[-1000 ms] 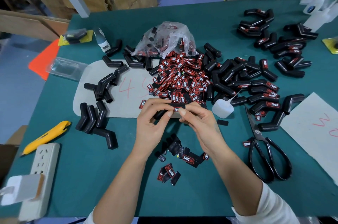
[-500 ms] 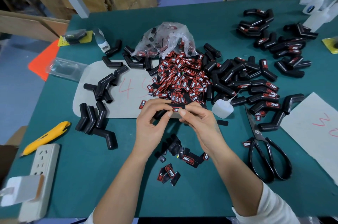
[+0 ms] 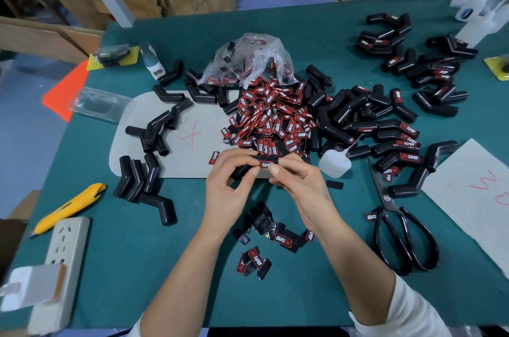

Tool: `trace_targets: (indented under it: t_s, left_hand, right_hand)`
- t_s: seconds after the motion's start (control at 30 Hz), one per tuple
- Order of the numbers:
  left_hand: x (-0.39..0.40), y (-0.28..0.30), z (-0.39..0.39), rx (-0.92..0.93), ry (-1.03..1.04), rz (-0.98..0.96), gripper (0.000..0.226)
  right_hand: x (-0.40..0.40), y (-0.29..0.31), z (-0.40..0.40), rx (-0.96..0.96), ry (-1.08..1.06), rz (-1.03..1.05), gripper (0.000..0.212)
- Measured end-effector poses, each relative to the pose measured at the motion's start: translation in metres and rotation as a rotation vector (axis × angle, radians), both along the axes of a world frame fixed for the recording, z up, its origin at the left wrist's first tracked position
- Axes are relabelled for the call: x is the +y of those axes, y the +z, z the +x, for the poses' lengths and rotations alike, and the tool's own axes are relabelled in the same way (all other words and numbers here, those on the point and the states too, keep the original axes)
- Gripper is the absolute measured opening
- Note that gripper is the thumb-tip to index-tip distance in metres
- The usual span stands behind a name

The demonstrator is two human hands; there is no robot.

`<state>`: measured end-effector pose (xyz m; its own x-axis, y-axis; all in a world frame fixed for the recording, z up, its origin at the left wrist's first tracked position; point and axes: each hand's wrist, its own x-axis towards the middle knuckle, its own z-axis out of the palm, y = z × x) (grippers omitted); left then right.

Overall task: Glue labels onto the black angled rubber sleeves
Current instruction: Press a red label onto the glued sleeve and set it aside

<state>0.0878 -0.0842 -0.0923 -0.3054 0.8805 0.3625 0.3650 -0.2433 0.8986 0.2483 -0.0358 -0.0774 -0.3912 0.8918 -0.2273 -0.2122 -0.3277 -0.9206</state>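
On the far left of the green table [image 3: 110, 267] lie a white power strip [image 3: 59, 262] and a yellow utility knife [image 3: 68, 205], with a cluster of bare black sleeves [image 3: 143, 179] beside them on a grey sheet [image 3: 198, 141]. At the centre, the left hand [image 3: 230, 190] and right hand [image 3: 300, 185] meet just above the table, both curled around one black angled sleeve [image 3: 254, 164]; its lower end slants down behind the left fingers. A red and black label [image 3: 265, 164] sits on the sleeve's upper face, pressed between the two thumbs, whose tips almost touch. Just behind the hands spreads the heap of loose labels [image 3: 271, 116] spilling from a clear plastic bag [image 3: 248, 61]. Below the wrists lie a few scattered labels [image 3: 254, 259]. To the right of the right hand stands a small white glue bottle [image 3: 334, 164], then labelled sleeves [image 3: 396, 143] and black scissors [image 3: 399, 229]
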Motion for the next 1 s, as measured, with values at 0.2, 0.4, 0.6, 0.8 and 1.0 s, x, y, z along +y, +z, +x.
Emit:
trace_targets:
  t_s: [0.2,0.4,0.6,0.8,1.0]
  left_hand:
    - [0.0007,-0.0016,-0.0008,0.0,0.0,-0.006,0.021]
    - [0.0014,-0.0034,-0.0025,-0.01,-0.007,-0.017,0.02]
    - [0.0014,-0.003,-0.0029,-0.033,-0.014,-0.025,0.019]
    - [0.0016,-0.0042,-0.0038,-0.043,-0.014,-0.02,0.021]
    - [0.0016,-0.003,-0.0042,-0.059,-0.014,-0.022,0.02]
  right_hand:
    - [0.001,-0.0026,-0.0014,-0.01,0.007,0.01,0.01]
    - [0.0015,-0.0035,-0.0026,-0.02,0.007,0.02,0.01]
    - [0.0016,-0.0032,-0.0015,-0.013,0.012,0.013,0.015]
    - [0.0013,0.0006,-0.0004,0.012,0.033,0.015,0.01]
    - [0.0008,0.0,-0.0001,0.028,0.042,0.004,0.013]
